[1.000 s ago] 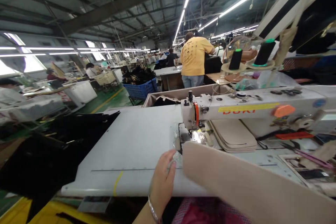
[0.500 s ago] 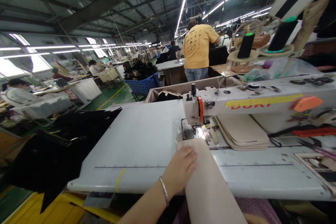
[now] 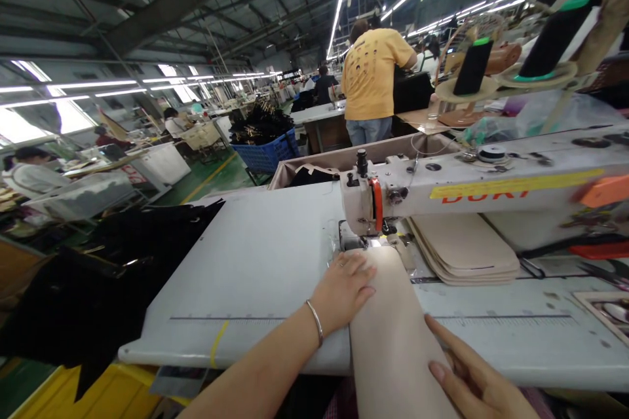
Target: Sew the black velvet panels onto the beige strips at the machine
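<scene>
A long beige strip of material (image 3: 393, 321) lies on the white sewing table (image 3: 255, 262), its far end under the head of the white sewing machine (image 3: 472, 190). My left hand (image 3: 344, 288) rests flat on the strip's left edge close to the needle, fingers spread. At the table's near edge my right hand (image 3: 472, 373) lies flat on the strip's right side. A stack of beige cut pieces (image 3: 466, 252) sits under the machine arm to the right.
Black fabric (image 3: 98, 275) hangs off the table's left end. Two black thread cones (image 3: 472, 65) stand behind the machine. A person in a yellow shirt (image 3: 373, 78) stands at a far table, beside a blue crate (image 3: 268, 154). Other workers sit at the left.
The beige strip swung from lying across the right to pointing straight at the needle. My left hand slid onto its edge and forward; my right hand came into view on it.
</scene>
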`<state>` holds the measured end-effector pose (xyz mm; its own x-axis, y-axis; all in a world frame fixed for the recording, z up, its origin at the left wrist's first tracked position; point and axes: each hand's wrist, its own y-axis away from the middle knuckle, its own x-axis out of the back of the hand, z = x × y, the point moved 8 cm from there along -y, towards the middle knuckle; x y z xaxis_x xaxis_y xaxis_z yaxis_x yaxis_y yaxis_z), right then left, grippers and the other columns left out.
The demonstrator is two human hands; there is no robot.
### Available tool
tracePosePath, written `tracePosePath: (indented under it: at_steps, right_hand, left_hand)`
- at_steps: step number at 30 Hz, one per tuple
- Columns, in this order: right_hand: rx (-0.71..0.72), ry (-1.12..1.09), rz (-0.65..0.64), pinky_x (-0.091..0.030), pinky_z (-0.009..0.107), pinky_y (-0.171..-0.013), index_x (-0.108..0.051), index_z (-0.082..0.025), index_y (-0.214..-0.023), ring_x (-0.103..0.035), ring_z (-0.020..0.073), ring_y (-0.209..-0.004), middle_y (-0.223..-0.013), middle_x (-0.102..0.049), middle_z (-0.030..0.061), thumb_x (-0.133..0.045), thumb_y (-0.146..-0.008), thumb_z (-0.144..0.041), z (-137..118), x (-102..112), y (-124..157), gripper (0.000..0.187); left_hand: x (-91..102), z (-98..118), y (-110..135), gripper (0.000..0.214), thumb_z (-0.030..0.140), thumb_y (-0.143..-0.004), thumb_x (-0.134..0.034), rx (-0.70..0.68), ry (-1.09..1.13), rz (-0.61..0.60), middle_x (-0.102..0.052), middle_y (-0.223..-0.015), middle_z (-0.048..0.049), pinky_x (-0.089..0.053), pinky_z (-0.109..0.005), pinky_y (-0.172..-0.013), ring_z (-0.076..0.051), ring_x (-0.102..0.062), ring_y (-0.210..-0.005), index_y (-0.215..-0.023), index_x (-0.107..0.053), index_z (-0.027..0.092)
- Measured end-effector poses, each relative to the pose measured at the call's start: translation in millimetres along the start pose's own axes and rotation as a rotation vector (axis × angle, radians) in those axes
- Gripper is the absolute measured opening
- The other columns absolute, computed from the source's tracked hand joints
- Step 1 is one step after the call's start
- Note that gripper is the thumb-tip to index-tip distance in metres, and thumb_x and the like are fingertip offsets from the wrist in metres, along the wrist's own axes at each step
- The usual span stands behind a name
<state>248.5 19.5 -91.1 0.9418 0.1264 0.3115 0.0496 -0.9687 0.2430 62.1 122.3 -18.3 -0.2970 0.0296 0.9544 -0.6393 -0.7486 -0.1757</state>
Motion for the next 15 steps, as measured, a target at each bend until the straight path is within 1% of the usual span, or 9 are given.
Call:
tracePosePath:
  at_steps: [1,3,6,10,13,15]
  right_hand:
    - [0.004,0.026,0.024,-0.024,0.043,-0.112,-0.046,-0.021,-0.139,-0.041,0.0261,-0.130,-0.136,-0.050,0.0057,-0.059,-0.076,-0.053,-2,2,-4,0.073]
    - [0.005,0.039,0.032,-0.025,0.042,-0.111,-0.045,-0.020,-0.140,-0.043,0.0256,-0.129,-0.137,-0.050,0.0055,-0.058,-0.077,-0.054,-5,2,-12,0.073]
    - [0.007,0.027,-0.011,-0.028,0.039,-0.110,-0.039,-0.019,-0.144,-0.043,0.0238,-0.129,-0.139,-0.048,0.0050,-0.052,-0.082,-0.054,-4,-1,-19,0.073]
    - [0.008,0.088,-0.047,-0.025,0.039,-0.111,-0.035,-0.017,-0.146,-0.041,0.0234,-0.131,-0.141,-0.046,0.0054,-0.049,-0.084,-0.055,-3,-1,-23,0.074]
    - [0.006,0.126,-0.041,-0.027,0.040,-0.110,-0.036,-0.015,-0.145,-0.043,0.0241,-0.129,-0.140,-0.047,0.0063,-0.046,-0.083,-0.057,-3,-1,-25,0.076]
    - [0.019,0.159,-0.033,-0.031,0.040,-0.108,-0.038,-0.014,-0.144,-0.045,0.0246,-0.127,-0.138,-0.049,0.0068,-0.045,-0.083,-0.059,-4,0,-26,0.077]
  left_hand:
    - [-0.4,-2,-3,0.040,0.033,-0.093,-0.052,0.005,-0.004,0.002,-0.048,-0.138,-0.0101,-0.025,-0.051,-0.116,-0.026,-0.040,-0.133,-0.132,-0.051,0.022]
    - [-1.1,-5,-7,0.040,0.032,-0.093,-0.053,0.013,-0.005,0.007,-0.047,-0.138,-0.0107,-0.025,-0.051,-0.116,-0.026,-0.039,-0.133,-0.131,-0.051,0.021]
    - [-2.4,-10,-11,0.039,0.031,-0.093,-0.052,0.016,-0.005,0.019,-0.046,-0.137,-0.0110,-0.024,-0.051,-0.116,-0.026,-0.038,-0.134,-0.131,-0.050,0.021]
    - [-6.0,-16,-13,0.039,0.031,-0.094,-0.050,0.016,-0.010,0.037,-0.044,-0.140,-0.0103,-0.025,-0.052,-0.116,-0.025,-0.036,-0.136,-0.133,-0.048,0.022]
    - [-8.0,-18,-13,0.040,0.031,-0.094,-0.051,0.028,-0.014,0.047,-0.042,-0.141,-0.0094,-0.024,-0.051,-0.117,-0.025,-0.035,-0.136,-0.133,-0.047,0.023]
    - [-8.7,-19,-13,0.040,0.030,-0.094,-0.051,0.029,-0.013,0.051,-0.043,-0.141,-0.0090,-0.024,-0.051,-0.117,-0.025,-0.035,-0.136,-0.133,-0.047,0.023]
